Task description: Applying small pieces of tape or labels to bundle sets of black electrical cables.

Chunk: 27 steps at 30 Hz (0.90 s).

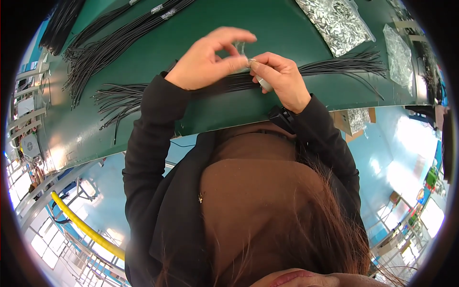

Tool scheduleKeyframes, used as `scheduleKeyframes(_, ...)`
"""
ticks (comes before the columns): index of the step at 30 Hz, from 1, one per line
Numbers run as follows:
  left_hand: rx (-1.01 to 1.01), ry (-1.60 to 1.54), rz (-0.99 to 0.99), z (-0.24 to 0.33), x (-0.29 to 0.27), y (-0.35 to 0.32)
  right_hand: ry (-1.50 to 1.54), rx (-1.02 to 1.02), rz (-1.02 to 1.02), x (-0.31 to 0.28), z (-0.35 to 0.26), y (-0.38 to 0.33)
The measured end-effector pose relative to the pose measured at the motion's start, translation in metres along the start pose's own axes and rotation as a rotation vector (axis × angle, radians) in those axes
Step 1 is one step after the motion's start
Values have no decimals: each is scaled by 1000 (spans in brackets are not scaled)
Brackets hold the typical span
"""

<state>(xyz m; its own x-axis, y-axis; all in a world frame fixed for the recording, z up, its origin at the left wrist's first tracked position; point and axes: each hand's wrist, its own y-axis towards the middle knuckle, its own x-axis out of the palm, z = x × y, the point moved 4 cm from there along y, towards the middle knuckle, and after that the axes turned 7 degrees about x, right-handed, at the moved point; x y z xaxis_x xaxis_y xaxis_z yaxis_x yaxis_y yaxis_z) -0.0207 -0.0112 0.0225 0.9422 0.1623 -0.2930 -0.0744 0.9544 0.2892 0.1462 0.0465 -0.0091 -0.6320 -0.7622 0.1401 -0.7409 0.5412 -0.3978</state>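
Head view: we see the left hand [206, 60] with its thumb and index finger apart, and clear film [241, 47] showing between them; we judge the right hand [283, 79] to be clamped, thumb against forefinger, on the film's end, with a small pale object [264, 84] under the fingers, too covered to identify; the bundle of black cables [334, 66] lies along the green table [267, 19], passing beneath both hands; caution: the film could fold and stick to itself if we let it slacken; cables could slip or splay, since neither hand appears to grip the bundle firmly
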Motion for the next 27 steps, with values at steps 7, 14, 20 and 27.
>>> scheduleKeyframes(7, -298, -146, -321, -2, -2, -10, -51, 47, -35, -5, -4, -12)
scheduleKeyframes(14, -279, -84, -257, -11, -1, -15, -178, 10, -33, -3, 1, -21)
scheduleKeyframes(20, -33, -91, -2, -13, 4, -16, -226, -137, 51, -9, -1, -29)
scheduleKeyframes(27, 151, 708, -146, -18, 0, -44, -156, 70, 97, -20, 24, -50)
